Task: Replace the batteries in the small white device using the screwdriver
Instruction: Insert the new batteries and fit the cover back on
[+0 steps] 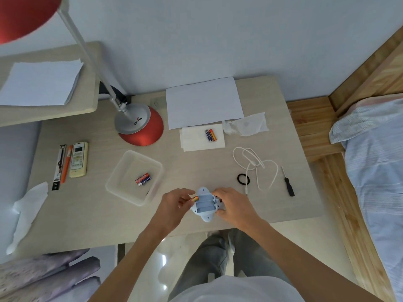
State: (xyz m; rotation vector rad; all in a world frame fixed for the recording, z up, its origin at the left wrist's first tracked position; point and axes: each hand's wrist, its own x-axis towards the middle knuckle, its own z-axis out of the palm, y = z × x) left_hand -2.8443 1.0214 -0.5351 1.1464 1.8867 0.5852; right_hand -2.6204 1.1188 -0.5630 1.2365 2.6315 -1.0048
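The left hand (176,203) pinches an orange battery (194,198) between thumb and fingertips, with the battery's far end at the left edge of the top slot of the white device (206,204). The right hand (233,205) grips the device from its right side, fingers curled round the top and bottom edges. The device lies near the front edge of the table (185,168) with its open battery compartment facing up. The three slots look empty apart from the battery at the top one.

Just left of the hands is a clear plastic tub (122,171) holding a pair of batteries (142,179) side by side. To the right of the device lie a black ring (243,179) and a looped white cable (255,166). Beyond them the screwdriver (288,183) lies flat, well apart from both hands, its black handle toward the front edge.

Farther back, a second pair of batteries (210,135) rests on a white napkin (192,140). A crumpled tissue (246,125) lies beside it, and a sheet of paper (204,103) lies behind it.

A red lamp base (146,131) stands at the back left. A remote control (78,160), an orange pen (66,164) and a black packet (58,166) lie at the far left.
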